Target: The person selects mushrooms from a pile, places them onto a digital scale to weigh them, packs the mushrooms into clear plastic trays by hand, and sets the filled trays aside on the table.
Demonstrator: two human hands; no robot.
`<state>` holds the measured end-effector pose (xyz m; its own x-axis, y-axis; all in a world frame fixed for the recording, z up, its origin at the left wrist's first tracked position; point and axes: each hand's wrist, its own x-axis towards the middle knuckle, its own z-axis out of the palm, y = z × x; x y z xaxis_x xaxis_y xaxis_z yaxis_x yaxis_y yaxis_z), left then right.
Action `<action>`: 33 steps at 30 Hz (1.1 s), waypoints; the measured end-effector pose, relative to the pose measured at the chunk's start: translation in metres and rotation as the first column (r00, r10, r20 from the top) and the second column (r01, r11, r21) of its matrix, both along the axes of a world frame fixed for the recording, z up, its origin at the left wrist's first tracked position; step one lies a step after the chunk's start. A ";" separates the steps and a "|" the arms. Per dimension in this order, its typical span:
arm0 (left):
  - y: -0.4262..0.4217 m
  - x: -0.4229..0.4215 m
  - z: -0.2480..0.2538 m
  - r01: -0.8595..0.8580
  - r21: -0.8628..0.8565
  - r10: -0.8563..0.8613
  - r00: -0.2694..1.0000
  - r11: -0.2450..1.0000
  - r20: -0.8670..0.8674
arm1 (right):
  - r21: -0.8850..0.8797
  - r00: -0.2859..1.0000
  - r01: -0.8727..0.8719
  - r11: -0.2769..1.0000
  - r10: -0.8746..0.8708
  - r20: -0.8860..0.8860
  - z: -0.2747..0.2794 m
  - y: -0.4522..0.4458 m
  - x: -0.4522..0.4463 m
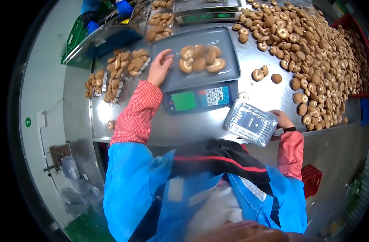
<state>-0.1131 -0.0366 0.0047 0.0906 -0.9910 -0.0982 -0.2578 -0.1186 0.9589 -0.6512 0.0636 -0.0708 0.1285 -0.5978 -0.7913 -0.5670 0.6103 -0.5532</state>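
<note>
My left hand (159, 67) is at the left side of the grey weighing pan (168, 80), its fingers stretched out and holding nothing. In the pan lie several brown shiitake mushrooms (199, 63), grouped together. Below the pan is the scale's keypad panel (200, 99) with a green display. My right hand (283, 119) grips the right end of a clear plastic punnet (251, 122), tilted over the front edge of the table. Fingers on the far side of the punnet are partly hidden.
A large heap of mushrooms (309, 60) covers the table's right side. Filled mushroom packs (116, 66) stand at the left. Another scale (208, 16) is at the back. A co-worker's blue-gloved hand (124, 8) shows at the top left. A red crate (311, 180) is at the lower right.
</note>
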 end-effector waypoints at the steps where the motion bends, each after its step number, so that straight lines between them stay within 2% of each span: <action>1: 0.004 0.004 -0.001 -0.014 -0.020 0.014 1.000 1.000 0.022 | 0.009 0.993 0.114 0.993 -0.115 0.036 0.010 0.003 0.005; 4: 0.010 0.011 -0.004 -0.097 -0.005 0.097 0.994 0.995 -0.049 | -0.063 0.969 0.230 0.971 -0.222 0.109 0.002 0.011 0.002; 5: 0.012 0.011 -0.005 -0.125 -0.002 0.124 0.989 0.992 -0.082 | -0.113 0.966 0.256 0.960 -0.249 0.075 0.000 0.011 0.002; 8: 0.015 0.007 0.001 -0.146 0.001 0.146 0.986 0.989 -0.077 | -0.363 0.987 0.159 0.918 -0.162 0.023 -0.032 -0.002 -0.025; 9: 0.015 0.005 0.002 -0.155 -0.005 0.154 0.985 0.988 -0.077 | -0.532 0.971 -0.090 0.842 -0.044 -0.233 -0.045 -0.014 -0.041; 10: 0.014 0.004 0.001 -0.161 -0.026 0.159 0.983 0.987 -0.090 | -0.663 0.919 -0.193 0.723 -0.103 -0.380 0.019 -0.021 -0.002; 11: 0.013 0.003 -0.001 -0.166 -0.048 0.160 0.982 0.985 -0.104 | -0.796 0.968 -0.109 0.595 -0.118 -0.221 0.044 -0.033 0.020; 12: 0.011 0.001 -0.003 -0.167 -0.071 0.158 0.980 0.983 -0.118 | -0.798 0.988 -0.040 0.601 -0.095 -0.121 0.082 -0.044 0.054; 13: 0.010 -0.001 -0.004 -0.172 -0.087 0.161 0.980 0.981 -0.119 | -0.835 0.998 0.020 0.550 -0.063 -0.018 0.099 -0.054 0.081; 14: 0.010 -0.004 -0.006 -0.176 -0.103 0.163 0.979 0.979 -0.120 | -0.875 0.995 0.058 0.480 0.042 0.089 0.109 -0.062 0.109; 15: 0.010 -0.006 -0.006 -0.179 -0.120 0.165 0.979 0.977 -0.121 | -0.920 0.972 0.016 0.392 0.208 0.105 0.123 -0.069 0.139; 16: 0.011 -0.008 -0.005 -0.183 -0.116 0.168 0.978 0.976 -0.123 | -0.916 0.938 0.095 0.390 0.273 0.214 0.129 -0.073 0.173; 17: 0.012 -0.011 -0.004 -0.177 -0.111 0.163 0.978 0.978 -0.129 | -0.975 0.935 0.004 0.220 0.346 0.082 0.136 -0.078 0.203; 18: 0.013 -0.015 -0.005 -0.165 -0.103 0.150 0.979 0.981 -0.140 | -0.997 0.916 0.058 0.042 0.396 0.070 0.134 -0.084 0.233; 19: 0.013 -0.014 -0.008 -0.152 -0.108 0.136 0.981 0.983 -0.141 | -0.985 0.905 -0.170 0.015 0.397 -0.150 0.146 -0.086 0.253; 20: 0.016 -0.014 -0.008 -0.151 -0.096 0.140 0.983 0.984 -0.115 | -0.971 0.897 -0.240 -0.011 0.380 -0.226 0.123 -0.094 0.270; 21: 0.020 -0.014 -0.007 -0.141 -0.081 0.131 0.984 0.987 -0.117 | -0.969 0.885 -0.245 -0.012 0.406 -0.229 0.105 -0.096 0.281; 22: 0.022 -0.013 -0.005 -0.134 -0.070 0.126 0.986 0.988 -0.114 | -0.964 0.887 -0.262 -0.032 0.386 -0.254 0.108 -0.095 0.283; 24: 0.028 -0.009 -0.003 -0.150 -0.065 0.143 0.985 0.987 -0.095 | -0.991 0.953 -0.126 0.039 0.282 -0.110 0.122 -0.096 0.264; 26: 0.035 -0.004 -0.004 -0.189 -0.061 0.182 0.978 0.980 -0.098 | -0.987 0.992 -0.127 0.097 0.028 -0.124 0.103 -0.114 0.222; 27: 0.037 -0.002 -0.003 -0.211 -0.074 0.202 0.973 0.975 -0.110 | -0.993 0.992 -0.085 0.080 -0.091 -0.092 0.080 -0.130 0.192; 28: 0.039 0.000 -0.001 -0.237 -0.088 0.226 0.966 0.967 -0.122 | -0.947 0.958 -0.157 0.281 -0.187 -0.215 0.062 -0.139 0.163; 30: 0.039 -0.001 0.000 -0.272 -0.113 0.255 0.956 0.956 -0.142 | -0.696 0.809 -0.434 0.572 -0.093 -0.581 0.047 -0.141 0.127; 32: 0.033 -0.005 0.001 -0.281 -0.138 0.256 0.951 0.950 -0.172 | -0.592 0.712 -0.650 0.476 0.110 -0.694 0.011 -0.134 0.112; 33: 0.031 -0.009 0.002 -0.268 -0.137 0.244 0.955 0.954 -0.170 | -0.616 0.708 -0.675 0.405 0.123 -0.695 -0.003 -0.132 0.107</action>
